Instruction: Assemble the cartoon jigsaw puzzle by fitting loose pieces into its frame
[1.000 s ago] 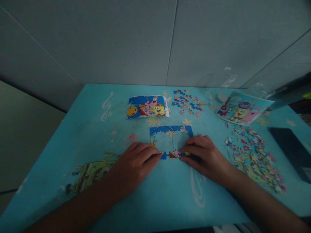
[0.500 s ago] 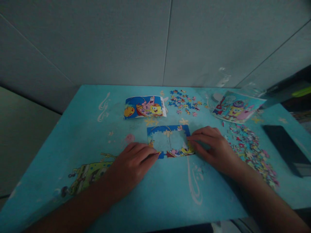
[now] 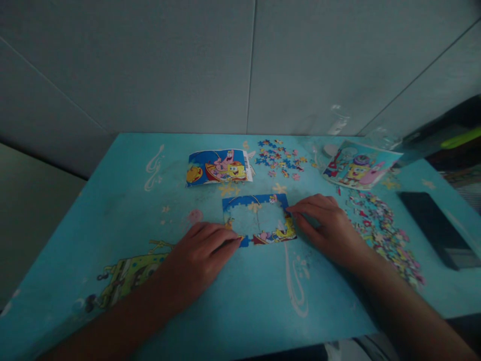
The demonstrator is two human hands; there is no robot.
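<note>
Though the puzzle (image 3: 273, 234) in the middle of the table (image 3: 124, 200) has its border joined and its centre bare, the left hand (image 3: 203, 250) lies flat on its near left corner, the right hand (image 3: 325, 220) touches its right side with loosely spread fingers, and many loose pieces (image 3: 379, 230) lie unplaced by the right edge.

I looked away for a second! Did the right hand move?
Yes. The right hand slid from the bottom edge of the puzzle frame to its right edge.

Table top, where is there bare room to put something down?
Free: the table left of the picture card and the left hand, and the near strip between the forearms. Crowded: right of the right hand, where loose pieces and a second card lie.
</note>
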